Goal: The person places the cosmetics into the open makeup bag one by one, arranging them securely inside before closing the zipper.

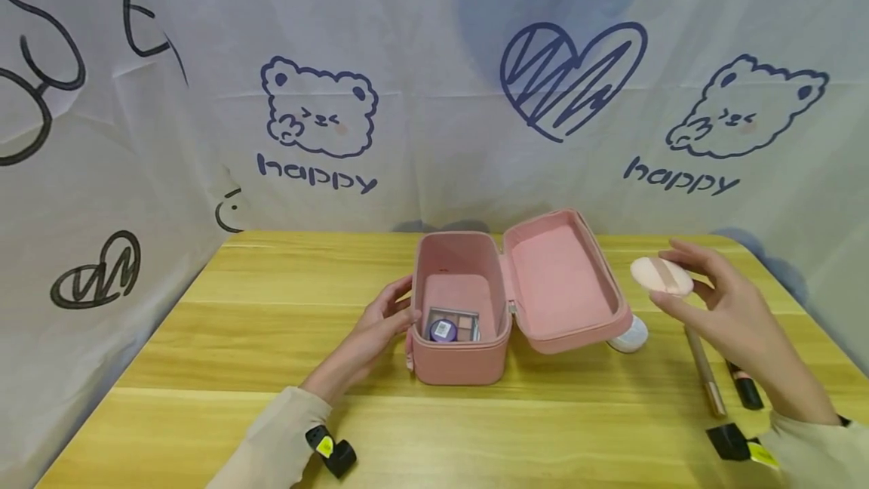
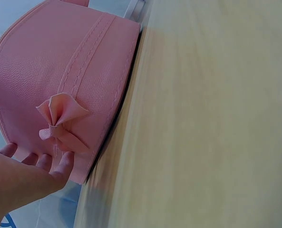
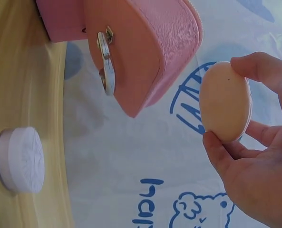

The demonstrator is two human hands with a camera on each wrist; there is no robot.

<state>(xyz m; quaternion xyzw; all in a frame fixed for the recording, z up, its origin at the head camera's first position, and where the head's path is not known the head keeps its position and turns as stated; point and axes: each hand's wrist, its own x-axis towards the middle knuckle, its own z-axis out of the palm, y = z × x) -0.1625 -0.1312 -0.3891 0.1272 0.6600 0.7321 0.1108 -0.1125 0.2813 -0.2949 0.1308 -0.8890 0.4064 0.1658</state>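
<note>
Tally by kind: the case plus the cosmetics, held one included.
Open pink case: 1
Palette: 1
Round containers: 2 (purple one, white one)
Puff: 1
Slim sticks: 2 (brown one, black-ended one)
Total: 7

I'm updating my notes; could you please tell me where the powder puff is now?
In the head view, the powder puff is toward the right, held in the right hand, just right of the open pink lid.

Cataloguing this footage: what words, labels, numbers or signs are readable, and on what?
"happy": backdrop cloth, under left bear drawing.
"happy": same cloth, under right bear drawing.
Too small to read: white label on purple round container.
Too small: yellow stickers on the wrist cameras.
</note>
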